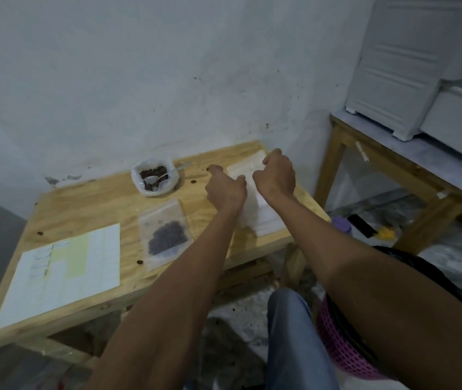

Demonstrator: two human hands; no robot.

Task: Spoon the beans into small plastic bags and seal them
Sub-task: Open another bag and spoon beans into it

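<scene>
A wooden table (pixel 89 204) holds a paper sheet (pixel 63 274) at eight o'clock. At two o'clock, a stack of empty bags (pixel 263 218); both hands, left (pixel 225 190) and right (pixel 276 175), are curled over it, grip hidden. A filled bag (pixel 165 235) lies centre. The bean tub (pixel 155 175) with its spoon (pixel 165 174) sits at twelve. Picking carelessly may lift several bags.

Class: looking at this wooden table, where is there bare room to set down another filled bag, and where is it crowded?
Bare wood lies left of the bean container, between it and the printed sheet. A narrower strip runs between the sheet and the filled bag. The far right is crowded: both the left hand and right hand work over the stack of empty bags.
</scene>
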